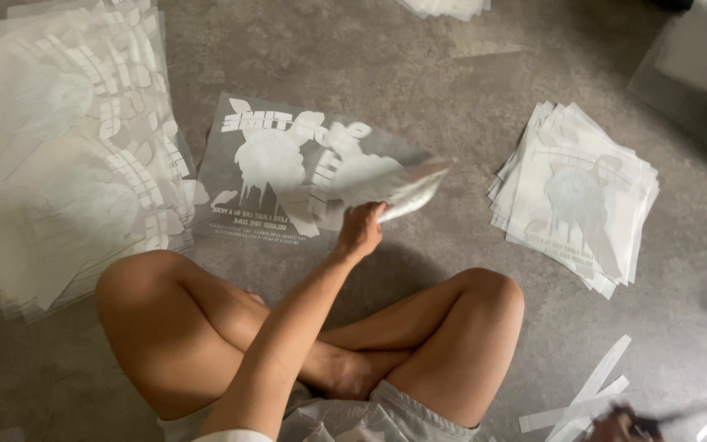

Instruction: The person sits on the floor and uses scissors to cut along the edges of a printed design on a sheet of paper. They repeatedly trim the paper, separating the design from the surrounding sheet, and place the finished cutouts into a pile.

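We see the left hand (pixel 359 232) at the centre of the frame, fingers curled and pinched on the near edge of a thin, glossy transfer sheet (pixel 394 187), which lifts and blurs toward the right. Just beyond it a flat clear film with a white mirrored print (pixel 276 168) lies on the mottled grey floor (pixel 452 90). At the left edge sits a thick, slumped stack of translucent printed films (pixel 59 147); at the right, a squarer fanned pile of white sheets (pixel 578 196). Narrow white cut strips (pixel 591 393) lie at the lower right, where the right hand (pixel 619 426) shows only partly, its grip unclear to us.
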